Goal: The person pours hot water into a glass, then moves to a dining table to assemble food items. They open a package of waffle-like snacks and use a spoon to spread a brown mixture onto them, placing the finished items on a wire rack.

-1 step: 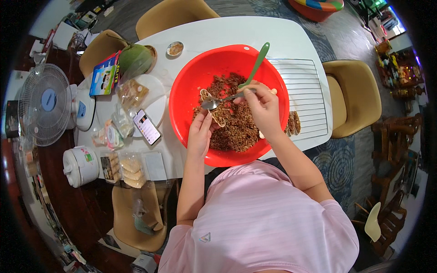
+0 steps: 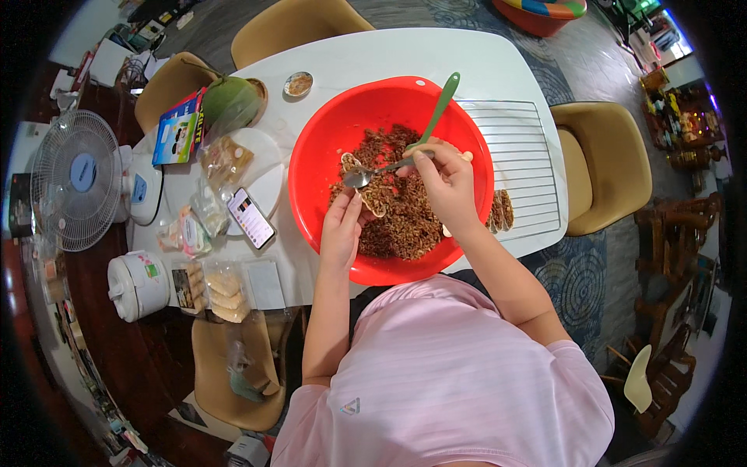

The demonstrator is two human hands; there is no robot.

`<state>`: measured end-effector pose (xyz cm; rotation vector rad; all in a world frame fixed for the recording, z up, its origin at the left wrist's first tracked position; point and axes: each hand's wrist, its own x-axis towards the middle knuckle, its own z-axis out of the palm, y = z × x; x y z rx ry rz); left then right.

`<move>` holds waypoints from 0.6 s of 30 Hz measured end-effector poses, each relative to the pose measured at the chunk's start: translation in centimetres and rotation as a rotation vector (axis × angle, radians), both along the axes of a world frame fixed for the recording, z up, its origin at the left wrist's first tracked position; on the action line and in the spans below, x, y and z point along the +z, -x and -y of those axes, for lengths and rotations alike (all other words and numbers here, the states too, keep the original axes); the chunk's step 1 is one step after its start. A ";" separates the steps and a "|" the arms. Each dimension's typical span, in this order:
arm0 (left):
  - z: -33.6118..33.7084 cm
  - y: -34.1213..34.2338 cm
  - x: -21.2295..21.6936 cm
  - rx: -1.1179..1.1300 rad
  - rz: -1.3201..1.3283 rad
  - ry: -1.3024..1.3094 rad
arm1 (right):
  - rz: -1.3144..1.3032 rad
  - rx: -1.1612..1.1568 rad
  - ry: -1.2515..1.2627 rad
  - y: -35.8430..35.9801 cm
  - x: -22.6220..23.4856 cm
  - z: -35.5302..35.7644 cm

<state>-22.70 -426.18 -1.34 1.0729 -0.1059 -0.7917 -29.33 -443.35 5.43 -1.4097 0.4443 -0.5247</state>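
Observation:
A large red basin (image 2: 311,167) holds a brown, crumbly, grain-like mixture (image 2: 405,226). Over it, my left hand (image 2: 342,226) pinches a thin, pale-edged, shell-like piece (image 2: 376,208) with some brown mixture in it; the fingers hide part of it. My right hand (image 2: 445,183) grips a metal spoon (image 2: 358,178) by the handle, its bowl resting at or just above that piece. A green-handled utensil (image 2: 443,105) leans in the basin beyond my right hand, its lower end hidden. Pale pieces (image 2: 467,156) show at the basin's right side.
Right of the basin lies a wire rack (image 2: 521,148) with a few filled brown pieces (image 2: 502,210). To the left are a phone (image 2: 251,218), plastic bags (image 2: 226,159), a green coconut (image 2: 231,101), packs of pale discs (image 2: 226,292), a white rice cooker (image 2: 138,285) and a fan (image 2: 82,179).

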 end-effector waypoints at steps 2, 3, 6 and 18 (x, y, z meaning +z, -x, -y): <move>0.0 0.2 0.8 0.021 -0.065 0.080 | 0.029 -0.052 -0.181 -0.8 0.0 1.3; 0.0 0.2 1.2 0.032 -0.097 0.122 | 0.025 -0.070 -0.253 -0.6 -0.8 2.5; -0.3 0.2 1.4 0.048 -0.197 0.206 | -0.070 -0.068 -0.483 0.3 -2.9 3.7; 0.1 -0.1 1.2 -0.015 -0.238 0.352 | -0.132 -0.014 -0.710 1.6 -4.2 4.0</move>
